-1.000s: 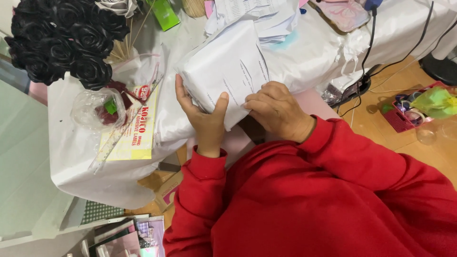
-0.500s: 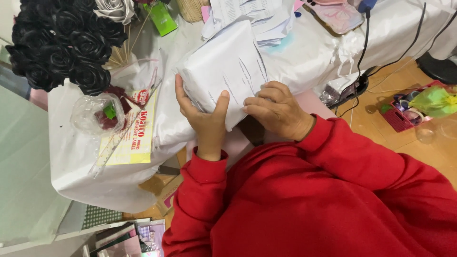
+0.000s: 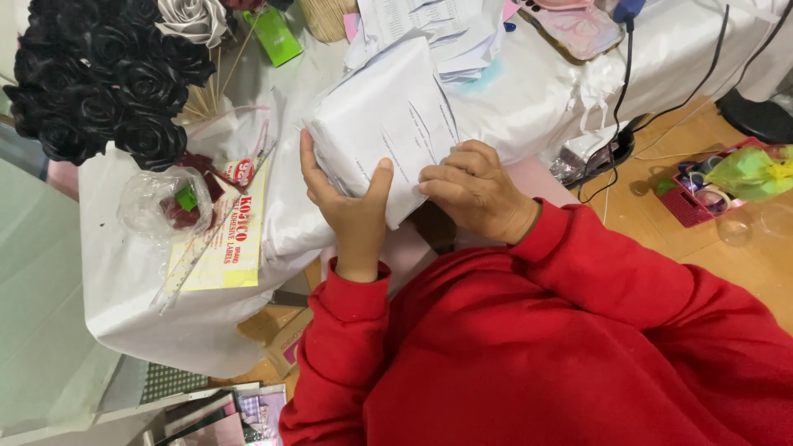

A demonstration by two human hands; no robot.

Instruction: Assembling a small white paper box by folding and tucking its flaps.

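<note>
White paper-wrapped parcel [image 3: 384, 124] lay tilted on the desk [image 3: 149, 281], which was draped in white paper, and everything else is placed against that parcel. Far to its left stood a bunch of black paper roses [image 3: 99, 83], with one grey rose [image 3: 192, 18] at the top. Below and left of the parcel lay a crumpled clear plastic bag [image 3: 161, 198], and just beside that a yellow label sheet [image 3: 219, 248] with a clear ruler [image 3: 211, 231] lying slantwise across it. Above and left of the parcel sat a small green packet [image 3: 277, 35].

The left hand [image 3: 351, 206] gripped the parcel's lower left corner, thumb [image 3: 377, 177] pressed on the top face and fingers [image 3: 309, 169] curled round the edge. The right hand [image 3: 472, 190] rested on the parcel's lower right edge, its fingers [image 3: 442, 161] bent and pressing down on the paper. Both sleeves were red [image 3: 578, 330].

Above the parcel and touching it lay loose printed sheets [image 3: 429, 25]. Right of the parcel a black cable [image 3: 624, 91] ran down over the desk's edge, and farther right, on the wooden floor [image 3: 743, 248], sat a red tray [image 3: 702, 190] with a green wrapper [image 3: 756, 173].
</note>
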